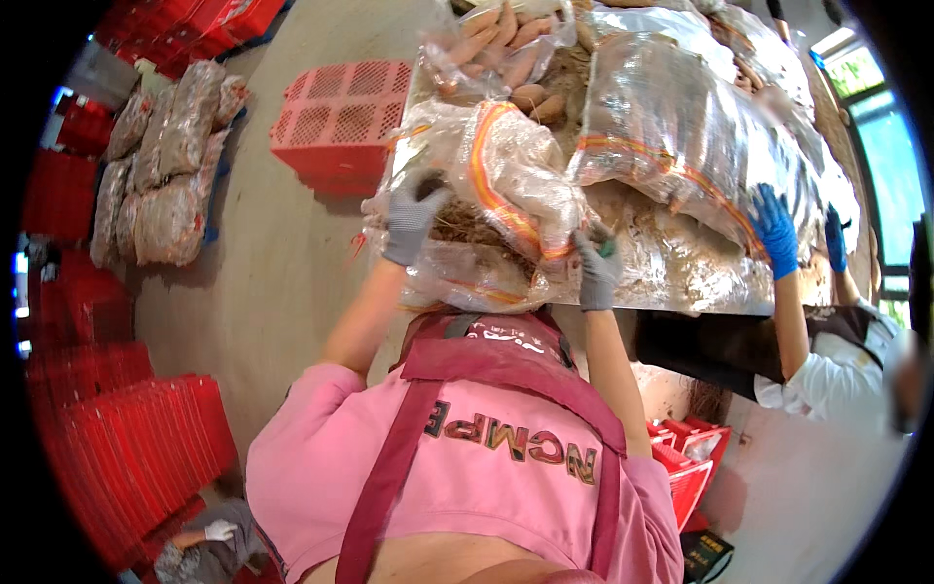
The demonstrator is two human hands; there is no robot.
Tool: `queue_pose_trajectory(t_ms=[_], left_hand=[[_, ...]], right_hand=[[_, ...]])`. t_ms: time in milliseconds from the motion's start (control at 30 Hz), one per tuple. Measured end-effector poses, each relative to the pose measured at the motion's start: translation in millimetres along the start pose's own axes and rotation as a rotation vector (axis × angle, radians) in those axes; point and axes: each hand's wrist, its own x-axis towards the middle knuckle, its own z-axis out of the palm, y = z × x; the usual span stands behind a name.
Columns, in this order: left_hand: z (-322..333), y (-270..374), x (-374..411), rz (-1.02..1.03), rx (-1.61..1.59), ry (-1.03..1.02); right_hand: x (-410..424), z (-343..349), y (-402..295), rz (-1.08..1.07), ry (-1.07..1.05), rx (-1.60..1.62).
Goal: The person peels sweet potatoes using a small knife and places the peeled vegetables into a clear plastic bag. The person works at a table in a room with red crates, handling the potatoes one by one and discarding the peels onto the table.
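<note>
A clear plastic sack (511, 168) with orange-yellow stripes lies crumpled at the near edge of the table, its folds spread between my two hands. My left hand (414, 215), in a grey knit glove, has its fingers curled at the left folds; whether it grips the film is unclear. My right hand (600, 266), gloved in grey with a green patch, pinches the sack's right side near the striped band. Brown soil or debris (463, 225) shows between the folds. Beyond, sweet potatoes (489, 44) lie in an open clear bag, with a few loose sweet potatoes (549, 109) beside it.
A large filled plastic sack (657, 109) lies to the right, where a co-worker's blue-gloved hand (775, 223) rests on it. A red crate (343, 124) stands left of the table. Filled sacks (168, 168) on a pallet and stacked red crates (146, 452) stand farther left.
</note>
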Motion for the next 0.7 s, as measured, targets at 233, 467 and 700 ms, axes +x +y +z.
queue_pose_trajectory(t_ms=[233, 467, 700], left_hand=[[-118.7, -39.3, -2.9, -0.271, 0.732, 0.454], [-114.5, -64.8, -19.3, -0.507, 0.702, 0.020], [-13.6, 1.4, -30.6, -0.503, -0.503, -0.278]], right_hand=[[26.0, -5.0, 12.4, 0.162, -0.144, -0.132], [28.1, 2.3, 41.3, 0.118, -0.149, 0.061], [-38.6, 62.8, 12.8, -0.394, -0.162, -0.482]])
